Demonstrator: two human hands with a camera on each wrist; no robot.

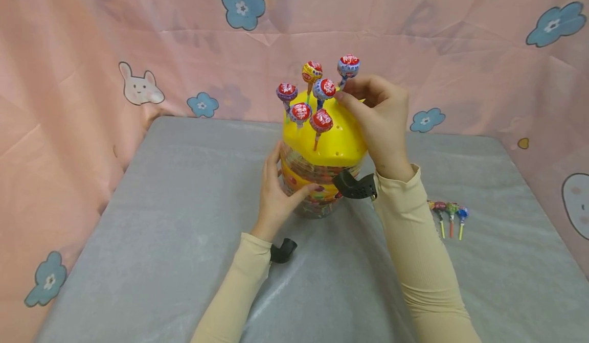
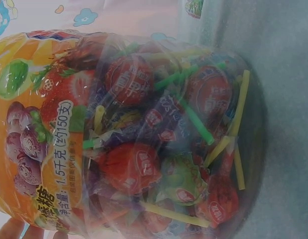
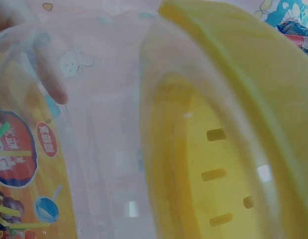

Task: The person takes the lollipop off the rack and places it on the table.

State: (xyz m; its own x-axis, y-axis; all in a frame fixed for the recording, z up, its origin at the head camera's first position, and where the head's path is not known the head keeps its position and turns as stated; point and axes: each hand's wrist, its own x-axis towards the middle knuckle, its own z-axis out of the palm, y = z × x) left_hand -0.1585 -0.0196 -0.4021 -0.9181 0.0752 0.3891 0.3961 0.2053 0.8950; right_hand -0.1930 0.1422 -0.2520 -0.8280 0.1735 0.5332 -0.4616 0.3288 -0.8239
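A clear plastic jar (image 1: 317,207) of lollipops stands on the table under a yellow lid (image 1: 347,128) with small holes. My left hand (image 1: 273,200) grips the jar's left side, thumb across its front label. Several wrapped lollipops stand upright in the lid, among them a yellow one (image 1: 312,71) and a purple one (image 1: 287,92). At the lid's back right, my right hand (image 1: 386,115) pinches a blue-and-red lollipop (image 1: 348,67) low on its stick; the stick's lower end is hidden. Loose lollipops (image 2: 131,167) with coloured sticks fill the jar's bottom in the left wrist view.
To the right of the jar, several lollipops (image 1: 452,210) lie in a row, partly hidden behind my right sleeve (image 1: 414,230). A grey cloth (image 1: 193,220) covers the table. A pink printed curtain (image 1: 184,51) hangs behind and at both sides.
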